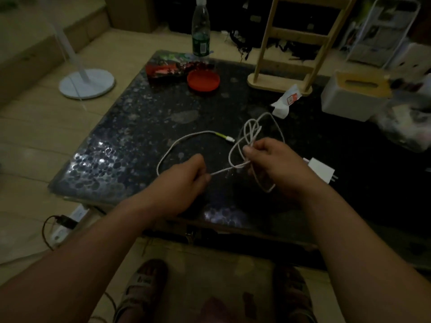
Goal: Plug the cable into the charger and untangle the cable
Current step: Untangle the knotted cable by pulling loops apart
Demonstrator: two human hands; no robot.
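Observation:
A white cable [177, 142] lies in loops on the dark speckled table [130, 127]. One end has a yellow-green plug [225, 137] resting on the table. My left hand [186, 176] pinches a stretch of the cable near the front edge. My right hand [270, 159] grips the tangled loops, which stick up above its fingers and hang below it. A white charger [320, 169] with metal prongs lies on the table just right of my right hand, apart from the cable's yellow-green plug.
At the back of the table stand a plastic bottle [200, 31], a red round lid [203, 79], a red packet [163, 69] and a wooden stand [279, 78]. A white tissue box [349, 99] and crumpled wrapper [286, 101] sit at the right. A power strip [67, 220] lies on the floor.

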